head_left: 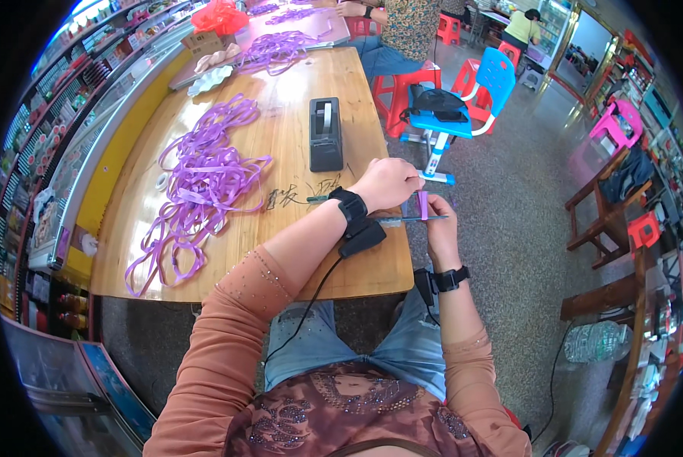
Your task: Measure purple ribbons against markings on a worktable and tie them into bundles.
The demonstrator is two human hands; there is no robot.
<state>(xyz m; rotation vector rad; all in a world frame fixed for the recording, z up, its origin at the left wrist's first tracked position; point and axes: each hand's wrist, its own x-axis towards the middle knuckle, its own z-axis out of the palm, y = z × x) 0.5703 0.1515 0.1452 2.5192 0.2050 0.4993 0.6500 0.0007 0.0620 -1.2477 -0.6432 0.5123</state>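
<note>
Left hand [389, 183]: bent in at the wrist, fingers curled close together at the upper end of a short purple band [423, 202]; whether they pinch it cannot be told. Right hand [442, 228]: narrow, thumb and fingers closed on the band, just off the table's right edge. Thin rod [411, 218], dark: crosses the band's lower part, one end at the right fingers; whether it passes through or behind cannot be told. Straps, black, one on each wrist; black device [363, 238], with cable, just below the left one. Table [284, 263], wooden, with handwriting on the top. Dispenser [326, 135], black, with tape, beyond the left hand. Ribbon heap [215, 179], purple, loose loops, left half of the table. Roll [161, 181], white, small, at the heap's left side. Dish [210, 81], white, far left corner. Second heap [279, 50], purple, beyond the dish. Co-worker [411, 34], seated on a red stool [402, 95]. Chair [497, 76], blue, black bag [438, 102] on its seat.
</note>
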